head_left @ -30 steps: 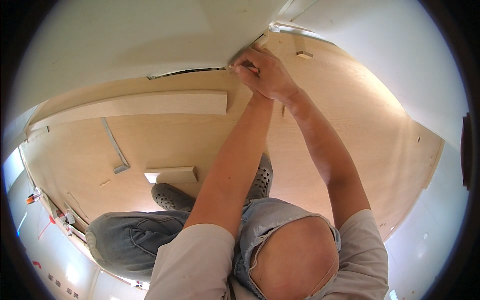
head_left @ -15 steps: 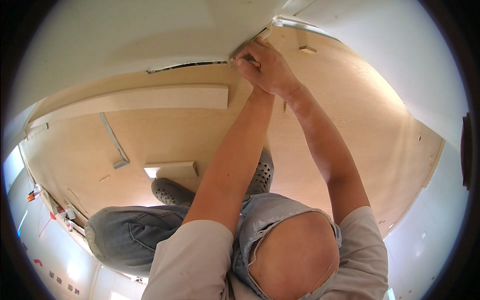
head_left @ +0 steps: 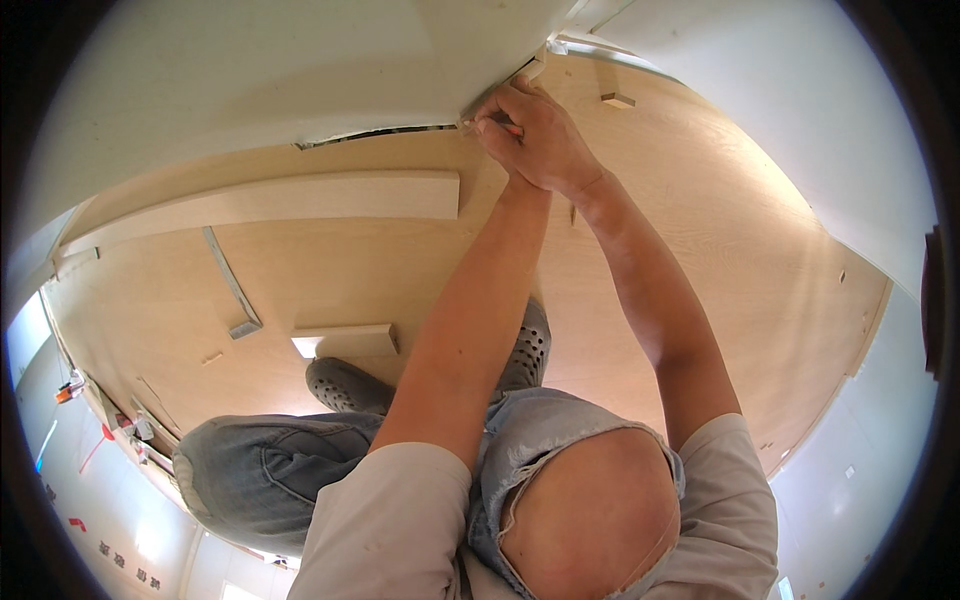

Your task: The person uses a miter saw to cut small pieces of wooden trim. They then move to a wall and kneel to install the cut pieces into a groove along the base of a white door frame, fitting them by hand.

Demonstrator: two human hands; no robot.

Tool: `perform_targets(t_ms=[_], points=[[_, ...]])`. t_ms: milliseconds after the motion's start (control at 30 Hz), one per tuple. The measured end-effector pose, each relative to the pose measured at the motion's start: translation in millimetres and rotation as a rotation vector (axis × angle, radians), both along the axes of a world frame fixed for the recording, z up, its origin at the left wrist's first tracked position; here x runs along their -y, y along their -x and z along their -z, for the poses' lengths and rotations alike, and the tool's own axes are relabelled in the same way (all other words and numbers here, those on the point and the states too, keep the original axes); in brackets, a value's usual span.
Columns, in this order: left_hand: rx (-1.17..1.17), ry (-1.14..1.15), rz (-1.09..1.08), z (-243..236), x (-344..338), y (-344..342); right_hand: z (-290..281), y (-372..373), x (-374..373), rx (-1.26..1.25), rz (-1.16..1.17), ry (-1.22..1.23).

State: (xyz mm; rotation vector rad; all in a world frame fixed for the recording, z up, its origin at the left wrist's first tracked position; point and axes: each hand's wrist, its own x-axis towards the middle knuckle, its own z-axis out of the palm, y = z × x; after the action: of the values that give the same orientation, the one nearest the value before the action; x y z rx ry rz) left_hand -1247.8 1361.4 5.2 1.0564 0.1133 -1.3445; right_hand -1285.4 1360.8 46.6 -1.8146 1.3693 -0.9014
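Observation:
My right hand [head_left: 550, 140] is closed at the foot of the white wall panel [head_left: 330, 70]. Between its fingers a bit of a thin, pencil-like thing [head_left: 514, 130] with a red body shows. Its pale tip points left, toward the panel's lower edge. My left forearm [head_left: 470, 300] reaches up to the same spot, and its wrist meets the right one there. My left hand is mostly hidden behind the right, so its fingers cannot be made out. Left of the hands, a dark narrow gap [head_left: 375, 135] runs under the panel edge.
Pale plywood [head_left: 740, 260] covers the floor. A long light board [head_left: 330, 196] lies left of my arms, with an L-shaped metal square [head_left: 232, 285] below it. A short wood block [head_left: 350, 340] rests by my grey clogs [head_left: 345, 385]. A small offcut [head_left: 618, 100] lies far right.
The view has shifted very slightly. Both hands stay at the same place by the panel edge, with no clear change in grip.

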Motion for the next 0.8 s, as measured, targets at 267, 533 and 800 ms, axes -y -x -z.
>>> perform_targets(t_ms=[267, 533, 800], points=[[-0.008, 0.040, 0.021, 0.2, 2.4, -4.5, 5.6, 2.3, -5.5, 0.195, 0.081, -0.205], [-0.034, 0.112, 0.087, -0.5, 7.2, -8.3, -16.7, 3.9, -13.6, 0.764, 0.244, -0.168], [0.328, -0.077, 0.849, 17.2, -1.2, -47.5, 6.1, 16.4, -6.9, -0.122, 0.221, 0.199]])
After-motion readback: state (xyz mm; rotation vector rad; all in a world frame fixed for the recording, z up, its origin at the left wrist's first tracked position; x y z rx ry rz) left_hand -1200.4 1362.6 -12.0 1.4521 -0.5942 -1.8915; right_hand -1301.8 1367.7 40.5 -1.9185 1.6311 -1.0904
